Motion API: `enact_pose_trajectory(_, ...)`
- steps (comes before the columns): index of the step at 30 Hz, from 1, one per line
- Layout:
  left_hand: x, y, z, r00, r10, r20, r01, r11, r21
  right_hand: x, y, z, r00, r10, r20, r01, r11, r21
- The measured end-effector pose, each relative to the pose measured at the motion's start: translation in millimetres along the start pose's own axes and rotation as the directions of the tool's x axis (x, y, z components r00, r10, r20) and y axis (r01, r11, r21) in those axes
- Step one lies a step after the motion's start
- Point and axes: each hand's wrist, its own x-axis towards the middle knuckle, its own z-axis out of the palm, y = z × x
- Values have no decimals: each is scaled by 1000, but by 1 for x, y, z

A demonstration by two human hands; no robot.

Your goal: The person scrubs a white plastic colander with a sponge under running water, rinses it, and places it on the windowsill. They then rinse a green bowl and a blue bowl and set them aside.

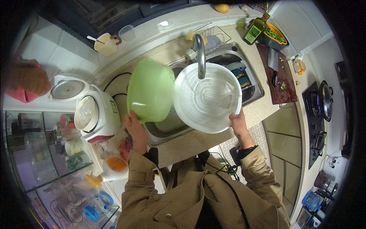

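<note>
My left hand (135,131) is closed on the lower rim of a green plastic basin (150,91), which is tilted and a little blurred over the left side of the sink. With my right hand (238,124) I grip the rim of a white colander (207,97) at its lower right. The colander hangs over the double sink (167,131), beneath the curved metal faucet (200,53), and its slotted inside shows nothing lying in it. Basin and colander are side by side, their edges close together. Much of both sink bowls is hidden behind them.
A rice cooker (105,114) with its lid up stands left of the sink. On the right, a cleaver (273,63) lies on a wooden cutting board (280,89). Behind it are an oil bottle (254,31) and a bowl of greens (275,35). A gas stove (314,126) is farther right.
</note>
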Motion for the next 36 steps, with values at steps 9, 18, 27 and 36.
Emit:
enact_pose_trajectory(9,-8,58,-20,969,222,-108,-222,975,19,17,27,26,927,356,114,-372,912,172)
enact_pose_trajectory(18,-11,51,-54,988,110,-112,-123,986,-115,23,31,27,906,346,244,-402,883,242)
enact_pose_trajectory(27,-9,31,-72,1000,18,-24,-24,970,-243,47,16,64,963,210,171,-257,907,333)
enact_pose_trajectory(36,-7,14,-64,999,-22,-43,8,953,-302,45,-8,53,999,46,-16,-41,971,236)
